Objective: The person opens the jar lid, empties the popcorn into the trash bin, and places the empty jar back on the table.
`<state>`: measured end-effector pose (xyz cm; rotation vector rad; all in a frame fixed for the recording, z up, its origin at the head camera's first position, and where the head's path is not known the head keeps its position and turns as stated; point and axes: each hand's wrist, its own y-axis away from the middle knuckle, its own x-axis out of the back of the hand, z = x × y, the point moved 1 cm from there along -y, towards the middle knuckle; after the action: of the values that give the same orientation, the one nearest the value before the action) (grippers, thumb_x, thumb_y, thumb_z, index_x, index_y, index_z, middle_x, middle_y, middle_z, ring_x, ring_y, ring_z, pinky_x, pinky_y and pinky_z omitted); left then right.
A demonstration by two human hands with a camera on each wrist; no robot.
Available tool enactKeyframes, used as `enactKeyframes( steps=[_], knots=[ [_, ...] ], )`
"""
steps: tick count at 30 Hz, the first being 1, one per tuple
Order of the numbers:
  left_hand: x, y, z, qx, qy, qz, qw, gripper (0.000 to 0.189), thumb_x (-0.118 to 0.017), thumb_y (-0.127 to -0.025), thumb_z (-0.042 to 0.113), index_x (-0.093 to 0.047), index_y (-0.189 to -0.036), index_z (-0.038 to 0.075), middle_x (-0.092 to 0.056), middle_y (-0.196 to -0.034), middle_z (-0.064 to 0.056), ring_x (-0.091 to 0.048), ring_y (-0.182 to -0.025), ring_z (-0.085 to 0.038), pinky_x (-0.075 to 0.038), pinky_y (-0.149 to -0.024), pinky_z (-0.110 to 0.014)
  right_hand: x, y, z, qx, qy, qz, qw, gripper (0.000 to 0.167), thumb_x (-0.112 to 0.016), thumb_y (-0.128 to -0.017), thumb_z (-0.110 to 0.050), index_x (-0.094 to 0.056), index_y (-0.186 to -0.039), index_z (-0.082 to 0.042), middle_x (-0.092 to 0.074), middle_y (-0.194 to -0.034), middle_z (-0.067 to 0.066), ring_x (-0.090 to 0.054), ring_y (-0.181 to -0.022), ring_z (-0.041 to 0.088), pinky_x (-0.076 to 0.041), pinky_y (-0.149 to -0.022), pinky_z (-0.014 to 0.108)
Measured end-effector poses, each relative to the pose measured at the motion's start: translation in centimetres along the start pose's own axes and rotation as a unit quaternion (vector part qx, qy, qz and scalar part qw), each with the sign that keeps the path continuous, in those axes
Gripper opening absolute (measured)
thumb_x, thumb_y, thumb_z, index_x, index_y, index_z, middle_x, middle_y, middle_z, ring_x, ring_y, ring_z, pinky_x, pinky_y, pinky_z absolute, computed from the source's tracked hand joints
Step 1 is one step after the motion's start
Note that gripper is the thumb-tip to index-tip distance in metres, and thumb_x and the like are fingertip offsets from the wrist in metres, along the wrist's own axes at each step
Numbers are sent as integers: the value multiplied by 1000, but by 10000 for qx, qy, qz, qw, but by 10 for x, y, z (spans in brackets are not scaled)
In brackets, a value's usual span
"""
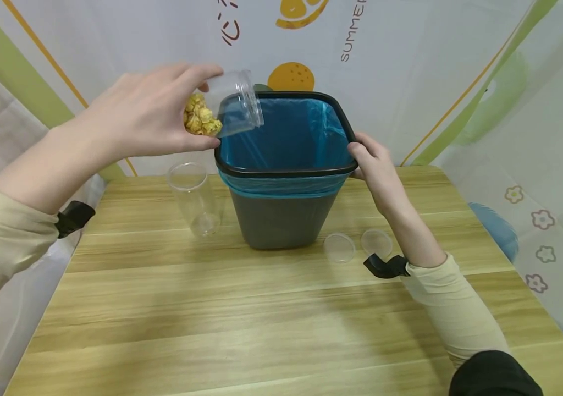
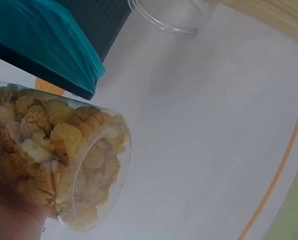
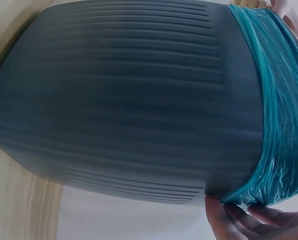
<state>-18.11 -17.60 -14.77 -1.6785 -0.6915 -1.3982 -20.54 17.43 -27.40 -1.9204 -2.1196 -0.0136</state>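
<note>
My left hand (image 1: 155, 113) grips a clear plastic jar (image 1: 234, 102), tipped on its side with its open mouth over the left rim of a trash can (image 1: 281, 220). Yellow popcorn (image 1: 199, 116) lies toward the jar's base; the left wrist view shows popcorn (image 2: 44, 145) filling much of that end. A blue bag (image 1: 281, 135) lines the grey can and folds over its outside below the black rim. On the can's right side, my right hand (image 1: 373, 165) holds the rim, thumb on top; fingers (image 3: 218, 220) show by the bag's folded edge in the right wrist view.
Left of the can, a clear plastic cup (image 1: 192, 198) stands on the wooden table (image 1: 212, 324). Two clear round lids (image 1: 339, 247) lie flat to the right of the can's base. A printed white curtain (image 1: 410, 66) hangs behind the table.
</note>
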Motion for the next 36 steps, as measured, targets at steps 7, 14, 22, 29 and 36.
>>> enactKeyframes(
  steps=[7,14,22,29,36],
  knots=[
    [5,-11,3,-456,-527,59,9976,96,-82,-82,42,-32,-160,17,-57,-138,-22,-58,-114,-44,-52,-76,-64,0,0,0,-48,26,15,10000,47,-43,-105,-31,-55,-147,-13,-58,-137,9,-61,-110,15,-57,-88,28],
    [7,-17,4,-871,-941,113,9917,93,-81,-82,36,-34,-159,12,-57,-131,-23,-53,-120,-48,-45,-99,-69,-1,-1,0,-82,23,44,10000,47,-43,-104,-31,-55,-146,-13,-58,-136,8,-62,-109,15,-57,-89,30],
    [6,-22,5,-1301,-1286,498,9819,88,-83,-78,27,-42,-154,12,-59,-136,-25,-54,-122,-48,-43,-104,-68,-1,0,0,-92,26,31,9999,47,-43,-104,-31,-55,-147,-14,-58,-137,7,-61,-109,15,-56,-90,31],
    [8,-25,8,-1474,-1524,574,9756,86,-84,-77,25,-44,-153,12,-59,-132,-25,-55,-118,-48,-44,-100,-68,-2,0,0,-101,44,26,9999,48,-43,-105,-31,-54,-147,-13,-57,-139,8,-61,-110,15,-56,-89,28],
    [8,-25,10,-1665,-1771,684,9676,86,-87,-75,21,-45,-150,14,-60,-129,-23,-56,-115,-48,-46,-97,-66,-2,1,0,-104,126,13,9999,48,-42,-105,-32,-54,-148,-14,-56,-142,9,-60,-112,16,-56,-90,28]
  ],
)
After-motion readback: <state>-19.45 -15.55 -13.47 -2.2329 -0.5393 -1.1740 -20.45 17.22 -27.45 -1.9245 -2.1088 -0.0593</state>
